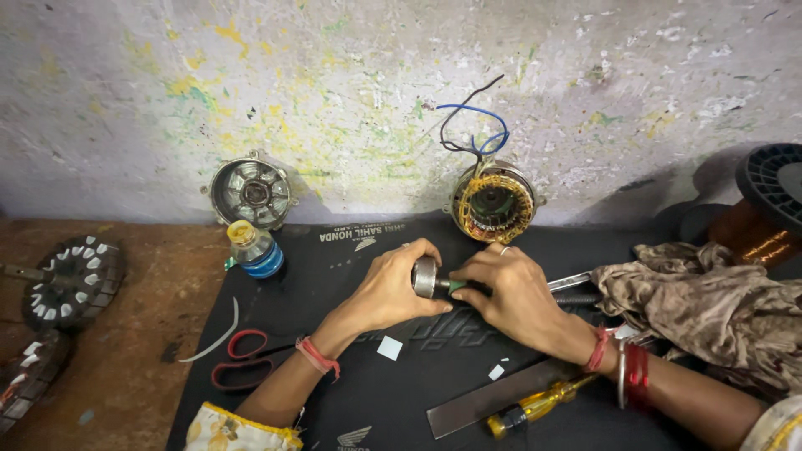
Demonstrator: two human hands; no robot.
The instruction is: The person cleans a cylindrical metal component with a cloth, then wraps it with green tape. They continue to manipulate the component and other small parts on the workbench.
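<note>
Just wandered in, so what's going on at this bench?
A person works over a black mat by a wall. The left hand grips a small metal cylinder, and the right hand pinches its green end. Two motor parts lean on the wall; scissors, a screwdriver and a bottle lie around.

Both hands' point(393, 288) grip on a small metal cylinder point(425, 276)

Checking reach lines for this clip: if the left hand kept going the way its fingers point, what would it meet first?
The left hand points right, fingers wrapped on a small metal cylinder. Going on, it would meet the right hand first, whose fingertips already pinch the same piece. Depth looks level.
</note>
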